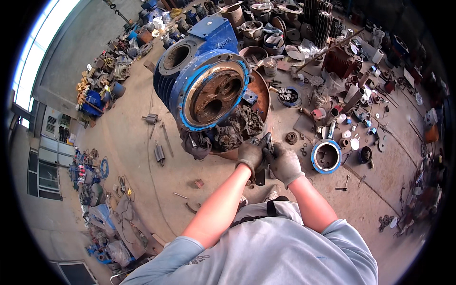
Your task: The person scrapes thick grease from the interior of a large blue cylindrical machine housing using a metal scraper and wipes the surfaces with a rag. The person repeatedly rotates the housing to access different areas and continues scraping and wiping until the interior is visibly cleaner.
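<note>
Workshop floor (118, 142) is littered; a rusty drum (262, 95) is partly hidden by the blue housing (202, 80) above. Near dark rags (247, 121), left hand (251, 153) and right hand (286, 165) are curled together; what is held cannot be told.

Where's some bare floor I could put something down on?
Two patches of grey-brown concrete floor look bare: one between the thin grey metal shaft and the jumbled machine parts at left; another between the right grey sleeve and the dark lumpy pile. Behind the big blue metal housing, it's crowded.
</note>
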{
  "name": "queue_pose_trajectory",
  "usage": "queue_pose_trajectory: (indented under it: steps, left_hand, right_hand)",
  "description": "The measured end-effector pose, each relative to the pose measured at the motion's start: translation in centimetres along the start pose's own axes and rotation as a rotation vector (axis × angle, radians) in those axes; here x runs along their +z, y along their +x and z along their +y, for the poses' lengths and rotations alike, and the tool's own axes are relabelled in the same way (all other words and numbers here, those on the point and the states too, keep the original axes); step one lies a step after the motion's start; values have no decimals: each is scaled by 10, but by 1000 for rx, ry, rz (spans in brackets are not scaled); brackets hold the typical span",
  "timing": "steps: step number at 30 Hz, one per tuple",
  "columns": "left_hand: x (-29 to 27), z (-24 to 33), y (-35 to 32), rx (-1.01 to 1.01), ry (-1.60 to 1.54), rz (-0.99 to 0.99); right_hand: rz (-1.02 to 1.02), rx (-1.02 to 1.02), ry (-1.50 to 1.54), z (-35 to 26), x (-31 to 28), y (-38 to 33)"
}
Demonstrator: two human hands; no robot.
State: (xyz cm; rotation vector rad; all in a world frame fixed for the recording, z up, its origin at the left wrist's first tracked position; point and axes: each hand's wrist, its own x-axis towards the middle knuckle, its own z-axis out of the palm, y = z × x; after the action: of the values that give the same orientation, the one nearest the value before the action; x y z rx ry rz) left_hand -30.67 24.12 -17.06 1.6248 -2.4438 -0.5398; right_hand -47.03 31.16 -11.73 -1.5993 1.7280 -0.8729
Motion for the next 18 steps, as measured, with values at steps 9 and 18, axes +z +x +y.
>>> queue_pose_trajectory:
  steps: [9, 18]
  left_hand:
    - [15, 9, 25, -104, -153, -67]
    - [13, 2, 43, -112, -126, -57]
  right_hand:
    - [130, 88, 185, -7, -41, -49]
    - [286, 404, 373, 38, -80, -90]
